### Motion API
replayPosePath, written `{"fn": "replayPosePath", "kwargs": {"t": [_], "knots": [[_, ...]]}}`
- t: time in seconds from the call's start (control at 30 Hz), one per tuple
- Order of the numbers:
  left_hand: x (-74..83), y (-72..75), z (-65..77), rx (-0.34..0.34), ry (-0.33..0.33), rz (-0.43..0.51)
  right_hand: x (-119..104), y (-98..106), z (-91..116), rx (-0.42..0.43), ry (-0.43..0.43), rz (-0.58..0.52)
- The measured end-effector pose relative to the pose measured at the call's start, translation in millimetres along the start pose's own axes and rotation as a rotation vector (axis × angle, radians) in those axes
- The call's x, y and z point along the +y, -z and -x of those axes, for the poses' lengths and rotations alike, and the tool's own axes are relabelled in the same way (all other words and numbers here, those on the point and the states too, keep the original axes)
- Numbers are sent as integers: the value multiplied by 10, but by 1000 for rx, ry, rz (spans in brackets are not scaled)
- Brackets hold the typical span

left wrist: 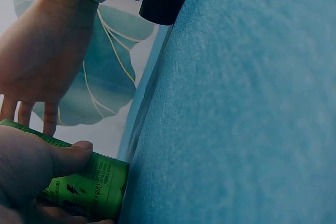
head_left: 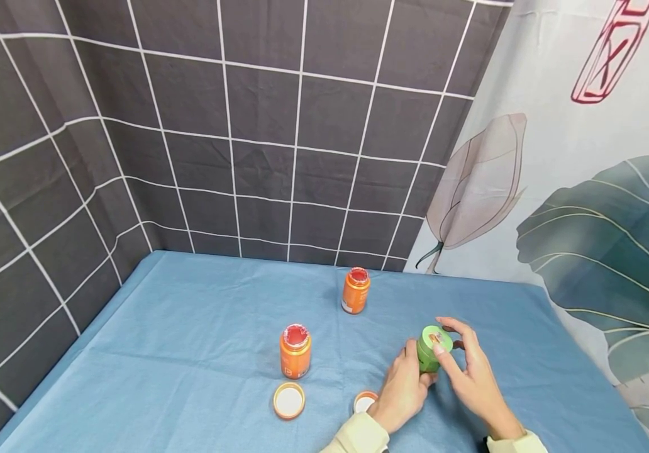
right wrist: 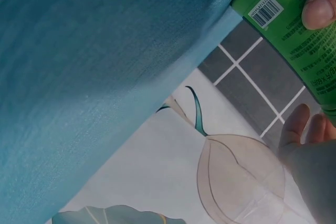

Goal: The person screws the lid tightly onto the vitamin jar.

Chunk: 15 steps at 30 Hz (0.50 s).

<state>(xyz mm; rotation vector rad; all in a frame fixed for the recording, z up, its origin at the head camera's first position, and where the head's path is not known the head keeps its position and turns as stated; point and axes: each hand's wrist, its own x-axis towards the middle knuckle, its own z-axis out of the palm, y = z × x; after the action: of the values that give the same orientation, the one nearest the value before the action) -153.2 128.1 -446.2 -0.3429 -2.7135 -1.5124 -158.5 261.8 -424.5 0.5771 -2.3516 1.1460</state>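
Note:
A green bottle stands toward the right of the blue cloth, its lid on top. My left hand grips the bottle's body from the left; in the left wrist view its thumb lies along the printed label. My right hand holds the lid between thumb and fingers, the thumb at the rim nearest me. In the right wrist view the bottle shows a white barcode. The bottle's base meets the cloth in both wrist views.
Two open orange bottles stand to the left, one nearer and one farther back. An orange-rimmed lid lies before the nearer bottle. A second lid is partly hidden by my left wrist. Dark gridded cloth hangs behind.

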Motion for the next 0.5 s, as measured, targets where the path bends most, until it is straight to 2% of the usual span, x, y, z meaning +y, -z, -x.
{"fn": "replayPosePath", "kwargs": {"t": [0.07, 0.23, 0.5], "knots": [[-1, 1, -1, 1, 3, -3, -4, 7, -1, -11, 18, -26], [-4, 0, 4, 9, -8, -4, -7, 23, 2, -24, -9, -73], [-6, 9, -1, -2, -11, 0, 19, 13, -5, 11, 47, -61]]}}
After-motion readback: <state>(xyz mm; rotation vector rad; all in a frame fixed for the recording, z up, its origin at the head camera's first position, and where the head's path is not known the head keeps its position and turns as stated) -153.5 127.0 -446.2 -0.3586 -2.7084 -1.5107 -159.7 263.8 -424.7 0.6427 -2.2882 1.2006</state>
